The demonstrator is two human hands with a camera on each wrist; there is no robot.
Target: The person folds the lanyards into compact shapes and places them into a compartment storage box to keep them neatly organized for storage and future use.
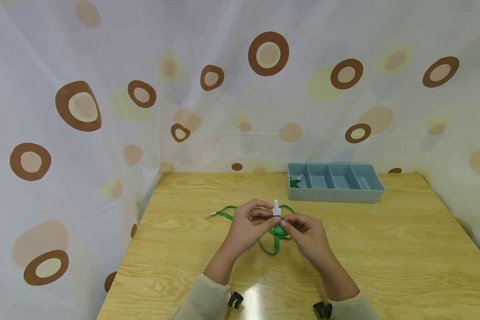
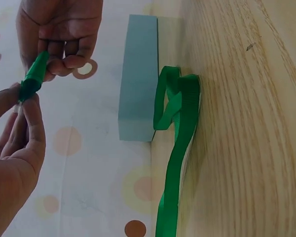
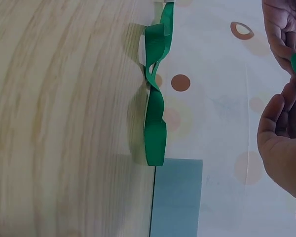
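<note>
A green ribbon lanyard with a white plastic clip is between the two hands above the table. My left hand pinches it just below the clip with thumb and fingers. From the other side, my right hand pinches the same stretch of ribbon, its thumb tip close to the left one. In the left wrist view the held ribbon is folded into a narrow green bundle. Loose loops of the lanyard hang down and lie on the table. A small white end piece lies out to the left.
A blue-grey divided tray stands at the back right of the wooden table. Its leftmost compartment holds a green strap with a pale clip. A patterned curtain hangs behind and at the sides.
</note>
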